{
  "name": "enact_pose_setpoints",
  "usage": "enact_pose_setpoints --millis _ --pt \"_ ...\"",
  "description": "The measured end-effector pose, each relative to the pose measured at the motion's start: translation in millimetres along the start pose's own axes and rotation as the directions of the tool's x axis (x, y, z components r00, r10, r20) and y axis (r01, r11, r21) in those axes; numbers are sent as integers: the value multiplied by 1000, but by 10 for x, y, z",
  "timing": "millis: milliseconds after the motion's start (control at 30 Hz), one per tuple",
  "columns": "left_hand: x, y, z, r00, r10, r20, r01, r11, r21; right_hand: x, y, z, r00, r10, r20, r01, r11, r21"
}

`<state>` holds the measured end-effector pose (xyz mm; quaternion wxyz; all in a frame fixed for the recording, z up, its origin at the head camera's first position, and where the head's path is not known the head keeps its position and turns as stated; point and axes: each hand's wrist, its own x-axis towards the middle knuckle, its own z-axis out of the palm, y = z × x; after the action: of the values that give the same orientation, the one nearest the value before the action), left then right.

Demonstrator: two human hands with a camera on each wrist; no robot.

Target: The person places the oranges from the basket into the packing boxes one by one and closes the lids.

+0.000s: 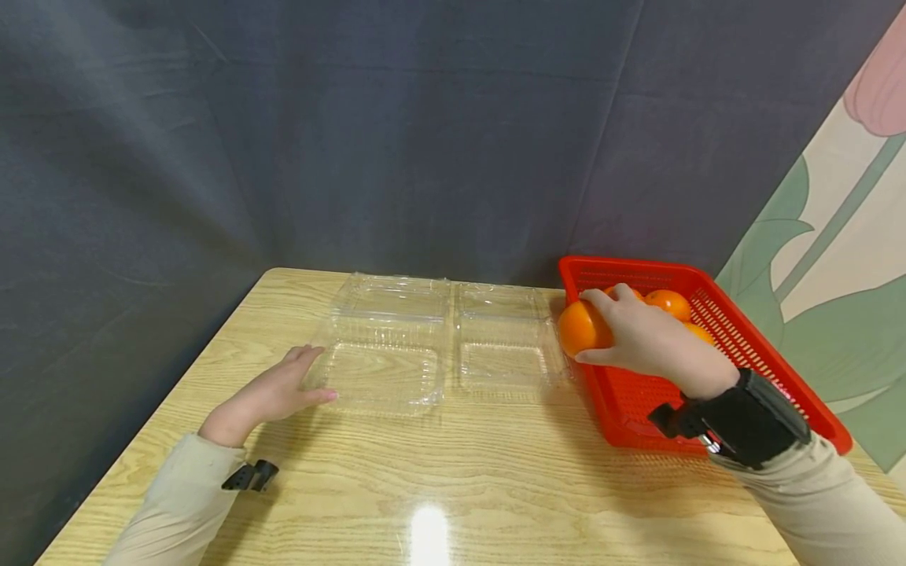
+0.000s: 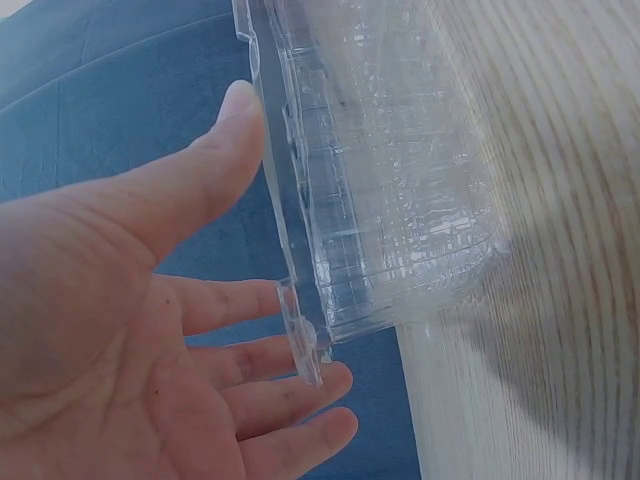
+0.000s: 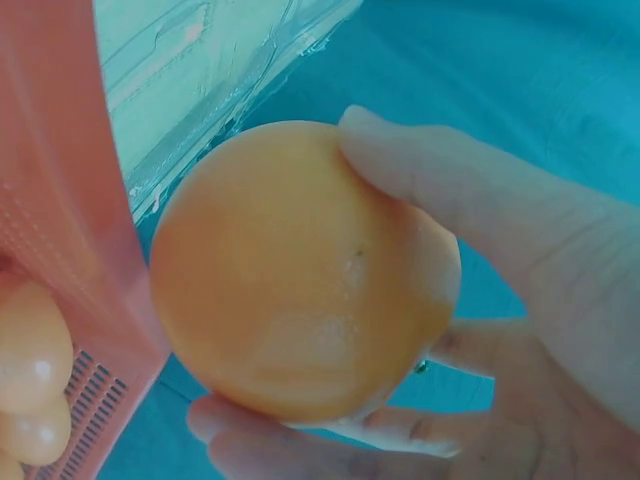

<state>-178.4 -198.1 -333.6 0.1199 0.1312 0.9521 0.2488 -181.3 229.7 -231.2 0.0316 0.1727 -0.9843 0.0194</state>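
My right hand (image 1: 644,338) grips an orange (image 1: 583,328) over the left rim of the red basket (image 1: 616,409). In the right wrist view, thumb and fingers curl round that orange (image 3: 300,270). Several more oranges (image 1: 668,304) lie inside the basket, partly covered by the hand. At the left edge of a larger clear plastic clamshell box (image 1: 382,377), my left hand (image 1: 276,389) has its fingers spread. The left wrist view shows its thumb and fingertips by the rim of the clear box (image 2: 400,200); whether they touch it is hard to tell.
A smaller clear plastic box (image 1: 504,362), lid raised, stands between the larger box and the basket. All rest on a wood-grain table (image 1: 354,487). Behind it hangs a dark cloth (image 1: 425,157), and a flower-patterned panel (image 1: 849,275) borders the right side.
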Motion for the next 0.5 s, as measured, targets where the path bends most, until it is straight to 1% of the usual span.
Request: enact_pose_setpoints --millis 167,367,500 --pt "2 3 0 1000 -1 1 1 1000 -2 5 -39 12 1000 -7 7 7 1000 -5" --pt "14 -10 12 1000 0 -10 0 1000 7 6 -72 38 1000 -30 -6 30 999 -11" --pt "17 -14 13 1000 -5 -4 5 1000 3 8 -92 50 999 -36 -2 36 999 -8"
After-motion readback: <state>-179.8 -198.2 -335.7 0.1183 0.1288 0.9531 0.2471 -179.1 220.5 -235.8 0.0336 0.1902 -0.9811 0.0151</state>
